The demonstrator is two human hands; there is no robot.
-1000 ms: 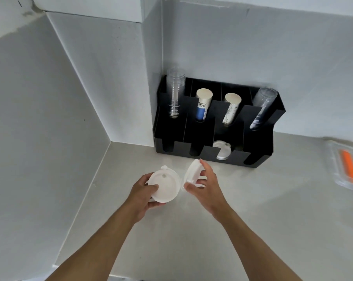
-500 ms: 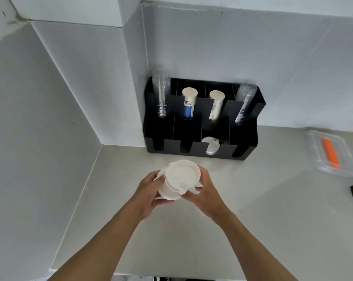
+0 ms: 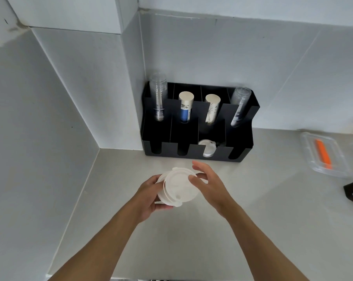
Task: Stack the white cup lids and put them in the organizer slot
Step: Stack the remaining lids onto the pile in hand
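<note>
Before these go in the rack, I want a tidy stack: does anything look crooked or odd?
Yes. The white lids, held in the left hand, sit offset, not nested flush. The right hand touches the top one with open fingers. In the black organizer, a lid leans tilted in the third front slot.

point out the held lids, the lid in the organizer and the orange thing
held lids (image 3: 178,187): head view, flat top of the upper lid
lid in organizer (image 3: 207,148): head view, its middle, in the third front slot
orange thing (image 3: 322,152): head view, mid-length, inside the clear container
</note>
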